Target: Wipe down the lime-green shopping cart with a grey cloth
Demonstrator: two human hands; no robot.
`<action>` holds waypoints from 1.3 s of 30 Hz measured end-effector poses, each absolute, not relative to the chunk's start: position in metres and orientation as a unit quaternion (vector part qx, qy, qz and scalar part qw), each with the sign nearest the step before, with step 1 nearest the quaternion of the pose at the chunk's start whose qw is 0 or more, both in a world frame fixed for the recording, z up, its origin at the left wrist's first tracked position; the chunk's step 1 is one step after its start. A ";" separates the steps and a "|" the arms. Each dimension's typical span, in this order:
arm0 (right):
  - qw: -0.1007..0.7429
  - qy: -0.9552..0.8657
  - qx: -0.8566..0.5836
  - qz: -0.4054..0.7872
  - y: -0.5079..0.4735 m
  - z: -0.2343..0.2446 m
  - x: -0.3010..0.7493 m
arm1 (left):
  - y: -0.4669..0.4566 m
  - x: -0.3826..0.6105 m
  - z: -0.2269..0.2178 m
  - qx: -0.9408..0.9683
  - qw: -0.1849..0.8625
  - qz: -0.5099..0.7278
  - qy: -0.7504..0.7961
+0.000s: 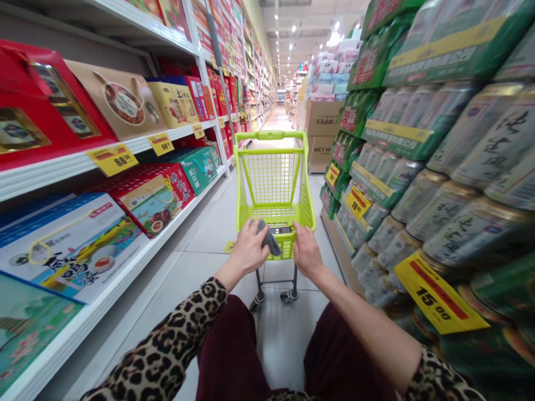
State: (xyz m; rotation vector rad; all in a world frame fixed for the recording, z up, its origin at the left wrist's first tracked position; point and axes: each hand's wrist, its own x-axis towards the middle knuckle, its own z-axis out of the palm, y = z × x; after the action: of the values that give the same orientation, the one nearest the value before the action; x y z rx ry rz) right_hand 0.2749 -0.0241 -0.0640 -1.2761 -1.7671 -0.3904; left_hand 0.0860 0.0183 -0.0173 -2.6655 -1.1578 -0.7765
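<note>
A lime-green plastic shopping cart (273, 210) stands right in front of me, its mesh basket facing up. My left hand (248, 248) is closed on a crumpled grey cloth (271, 238) at the cart's near rim, on the left. On the right side of the same rim, my right hand (308, 250) has its fingers curled round the edge. Between both hands, a small dark panel with light markings (281, 230) sits on the rim; I cannot tell what it is.
Shelves (175, 133) of boxed gifts with yellow price tags (112, 160) line the left. Stacked packs of drink cans (451, 211) rise close on the right. Farther along are cardboard wet wipes boxes (321, 118). Pale floor tiles (209, 223) run down the aisle.
</note>
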 end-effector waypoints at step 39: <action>0.486 -0.696 -0.495 -0.186 -0.031 -0.067 0.262 | 0.028 0.074 -0.028 -0.897 0.128 -0.318 -0.279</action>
State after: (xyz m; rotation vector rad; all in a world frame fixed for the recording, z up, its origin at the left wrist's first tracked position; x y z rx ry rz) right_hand 0.2621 -0.0306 -0.0668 -1.2045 -1.6937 -0.4538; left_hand 0.0744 0.0284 -0.0276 -2.6093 -0.8124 -0.9265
